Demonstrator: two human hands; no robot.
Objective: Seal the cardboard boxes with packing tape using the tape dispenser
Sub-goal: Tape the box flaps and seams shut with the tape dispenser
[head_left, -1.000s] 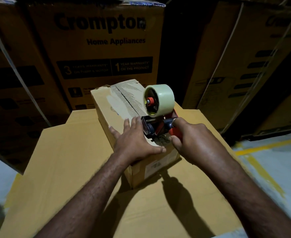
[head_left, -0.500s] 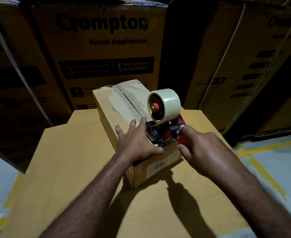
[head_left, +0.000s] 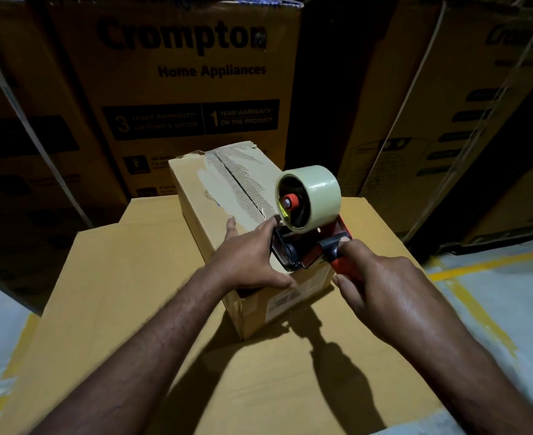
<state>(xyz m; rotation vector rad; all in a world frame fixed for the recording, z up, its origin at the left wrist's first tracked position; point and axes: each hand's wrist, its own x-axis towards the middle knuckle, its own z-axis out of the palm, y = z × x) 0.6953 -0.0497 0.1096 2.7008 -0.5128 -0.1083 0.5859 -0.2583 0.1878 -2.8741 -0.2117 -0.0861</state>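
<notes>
Grips dispenser (head_left: 306,246) handle in curled right hand (head_left: 381,287) over near end of box (head_left: 224,189), presses straight-fingered left hand (head_left: 246,262) flat on top just beside it.

Both arms were bare as far as the view reached, with no sleeve edge in sight. The left forearm (head_left: 152,343) showed fine hair and was slightly blurred. The right forearm (head_left: 466,365) had a light sheen that ran onto the back of the right grip (head_left: 381,287). The left grip (head_left: 246,262) was bare too, its knuckles faintly creased.
</notes>
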